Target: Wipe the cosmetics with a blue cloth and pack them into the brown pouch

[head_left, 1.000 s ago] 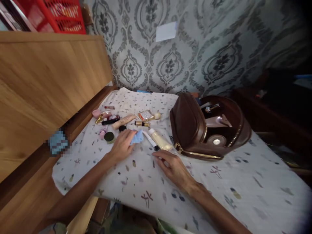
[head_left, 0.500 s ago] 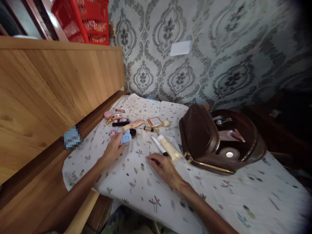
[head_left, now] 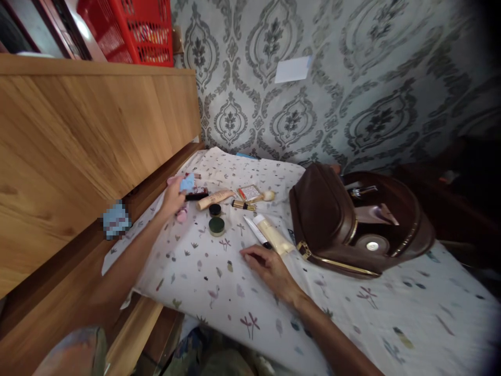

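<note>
At the far left of the patterned cloth, my left hand (head_left: 173, 200) is closed on a crumpled light blue cloth (head_left: 188, 182). It is among the makeup items, beside a dark case (head_left: 197, 194) and above a small pink item (head_left: 181, 214). My right hand (head_left: 266, 265) rests on the sheet with loosely bent fingers and nothing visible in it. Just beyond it lie a cream-coloured tube (head_left: 273, 234) and a white pen-like tube (head_left: 255, 230). A dark green round jar (head_left: 216, 226) and a smaller black-lidded jar (head_left: 215, 210) stand between the hands.
A brown leather bag (head_left: 324, 214) lies unzipped on the right with items inside. A beige tube (head_left: 215, 199), a gold-and-black tube (head_left: 243, 205), a glittery compact (head_left: 249, 193) and a brush (head_left: 267, 196) lie mid-cloth. Wooden furniture (head_left: 102, 130) borders the left; a red basket (head_left: 151, 39) sits on top.
My left hand has moved away toward the back left with the blue cloth. The dark green jar now shows where that hand was. My right hand stays nearly in place.
</note>
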Available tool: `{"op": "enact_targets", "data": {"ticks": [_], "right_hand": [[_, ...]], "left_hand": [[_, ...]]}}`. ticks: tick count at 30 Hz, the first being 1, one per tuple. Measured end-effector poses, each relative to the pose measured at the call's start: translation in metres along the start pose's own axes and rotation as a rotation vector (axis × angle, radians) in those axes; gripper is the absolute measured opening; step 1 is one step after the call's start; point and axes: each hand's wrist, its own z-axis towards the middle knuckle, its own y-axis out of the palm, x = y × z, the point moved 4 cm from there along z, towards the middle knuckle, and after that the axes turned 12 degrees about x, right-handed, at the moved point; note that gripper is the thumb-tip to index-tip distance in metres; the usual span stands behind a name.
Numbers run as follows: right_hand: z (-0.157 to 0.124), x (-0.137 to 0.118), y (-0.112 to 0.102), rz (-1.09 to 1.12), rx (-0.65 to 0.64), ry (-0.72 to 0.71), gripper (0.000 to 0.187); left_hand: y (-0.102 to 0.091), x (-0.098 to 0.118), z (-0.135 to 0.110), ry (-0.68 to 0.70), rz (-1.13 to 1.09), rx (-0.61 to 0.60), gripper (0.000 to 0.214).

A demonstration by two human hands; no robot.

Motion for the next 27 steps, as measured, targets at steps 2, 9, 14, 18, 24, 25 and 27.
{"op": "enact_targets", "data": {"ticks": [2, 9, 14, 18, 24, 25, 27], "right_hand": [[0.001, 0.000, 0.000, 0.012, -0.007, 0.020, 0.028], [0.002, -0.006, -0.002, 0.013, -0.036, 0.043, 0.030], [0.001, -0.007, -0.003, 0.002, -0.032, 0.046, 0.031], [0.001, -0.008, -0.004, -0.011, -0.047, 0.041, 0.032], [0.002, -0.007, -0.004, -0.015, -0.048, 0.037, 0.034], [0.002, -0.007, -0.004, -0.021, -0.050, 0.035, 0.035], [0.002, -0.007, -0.004, -0.026, -0.056, 0.027, 0.034]], "left_hand": [[-0.005, -0.024, 0.034, -0.022, 0.157, -0.033, 0.055], [0.014, -0.066, 0.078, 0.103, 0.472, -0.394, 0.054], [0.026, -0.071, 0.081, 0.151, 0.588, -0.446, 0.042], [0.022, -0.064, 0.077, 0.127, 0.654, -0.408, 0.047], [0.000, -0.043, 0.074, 0.030, 0.654, -0.279, 0.066], [-0.002, -0.037, 0.073, 0.027, 0.626, -0.253, 0.067], [-0.004, -0.024, 0.070, 0.036, 0.558, -0.208, 0.064]]}}
